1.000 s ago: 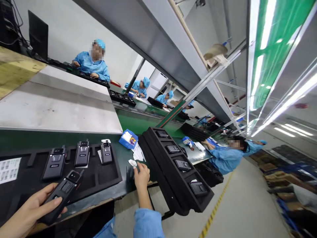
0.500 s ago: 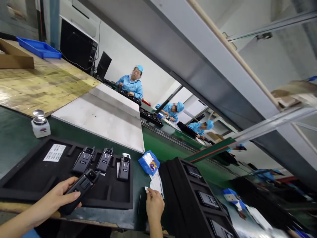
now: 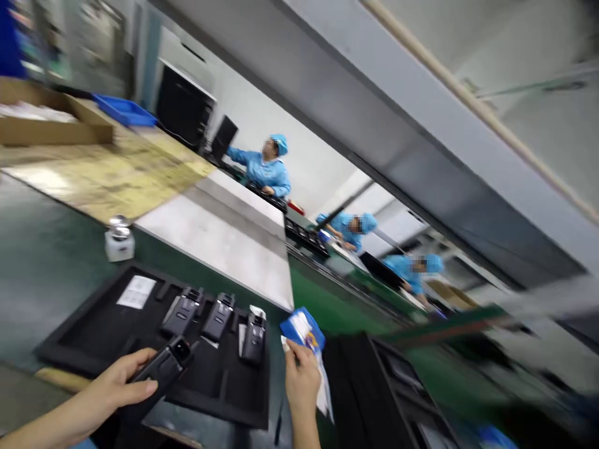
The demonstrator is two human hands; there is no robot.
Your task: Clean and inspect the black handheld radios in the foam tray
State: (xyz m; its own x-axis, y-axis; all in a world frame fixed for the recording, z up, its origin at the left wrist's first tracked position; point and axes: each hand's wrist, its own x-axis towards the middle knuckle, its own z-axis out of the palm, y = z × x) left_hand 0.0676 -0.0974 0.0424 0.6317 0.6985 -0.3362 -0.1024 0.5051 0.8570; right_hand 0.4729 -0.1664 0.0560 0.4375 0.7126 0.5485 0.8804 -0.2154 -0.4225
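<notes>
My left hand (image 3: 122,388) is wrapped round a black handheld radio (image 3: 165,369), held tilted over the near edge of a black foam tray (image 3: 100,324). Three more radios, a left one (image 3: 181,313), a middle one (image 3: 218,318) and a right one (image 3: 254,338), lie in that tray, with white slips beside or under them. A sheet of printed labels (image 3: 136,292) rests at its left. My right hand (image 3: 303,381) pinches a small white piece (image 3: 284,343), too blurred to name exactly, in front of a small blue box (image 3: 316,319) with white contents.
A white bottle with a metal top (image 3: 120,247) stands behind the tray. Stacked black foam trays (image 3: 349,390) rise on the right. Beyond are a white board (image 3: 224,243), a cardboard box (image 3: 51,131) and a blue tray (image 3: 124,111). Co-workers in blue sit along the line.
The view has swung, so the bench sits further right and slightly lower. My right hand with the white piece has come closer to the blue box. My left hand still holds the radio.
</notes>
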